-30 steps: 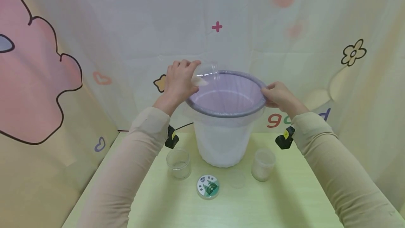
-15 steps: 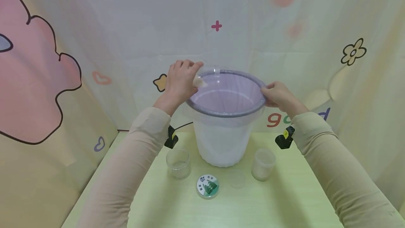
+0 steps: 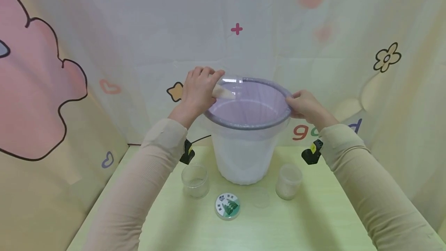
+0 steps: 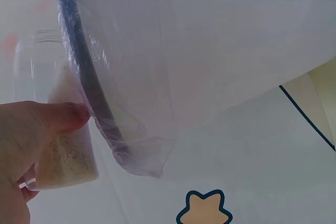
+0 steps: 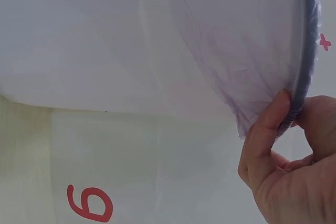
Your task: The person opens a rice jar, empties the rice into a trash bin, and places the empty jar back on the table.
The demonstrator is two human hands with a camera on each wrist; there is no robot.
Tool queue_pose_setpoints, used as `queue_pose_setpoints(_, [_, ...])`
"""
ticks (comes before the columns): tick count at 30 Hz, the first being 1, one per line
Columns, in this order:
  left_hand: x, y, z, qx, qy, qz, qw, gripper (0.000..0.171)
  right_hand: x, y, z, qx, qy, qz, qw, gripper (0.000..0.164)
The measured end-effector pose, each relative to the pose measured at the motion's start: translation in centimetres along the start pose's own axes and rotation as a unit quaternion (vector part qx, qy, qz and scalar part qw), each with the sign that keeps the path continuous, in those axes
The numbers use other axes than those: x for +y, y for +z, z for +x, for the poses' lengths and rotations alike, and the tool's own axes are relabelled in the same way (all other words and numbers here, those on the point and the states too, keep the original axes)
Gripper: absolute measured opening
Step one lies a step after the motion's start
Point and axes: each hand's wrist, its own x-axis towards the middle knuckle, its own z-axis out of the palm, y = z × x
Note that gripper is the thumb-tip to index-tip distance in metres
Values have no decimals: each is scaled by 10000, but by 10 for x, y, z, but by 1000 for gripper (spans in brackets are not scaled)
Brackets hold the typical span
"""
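My left hand [image 3: 200, 92] grips a clear plastic jar [image 3: 230, 82] tilted on its side over the left rim of a white trash can [image 3: 244, 158]. Pale grainy powder [image 4: 65, 158] lies along the low side and base of that jar, as the left wrist view shows. A thin purple bag [image 3: 249, 104] lines the can and folds over its grey rim [image 3: 249, 126]. On the opposite side my right hand [image 3: 306, 105] pinches the rim and bag between thumb and fingers, seen closely in the right wrist view.
On the table [image 3: 244, 235] before the can stand an open clear jar [image 3: 195, 181] at left and a jar of pale contents [image 3: 289, 182] at right. Between them lie a round lid with green leaves [image 3: 227, 206] and a clear disc [image 3: 260, 198]. A printed curtain [image 3: 195, 18] hangs behind.
The jar in my left hand has tipped slightly further, and the powder in it has spread toward its mouth. My right hand keeps its hold on the rim.
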Motion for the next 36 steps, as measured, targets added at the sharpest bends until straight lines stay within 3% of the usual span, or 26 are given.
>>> queue_pose_setpoints(36, [3,7,1,-106,539,634,9965,65,0,0,0,-6,25,65,10000,51])
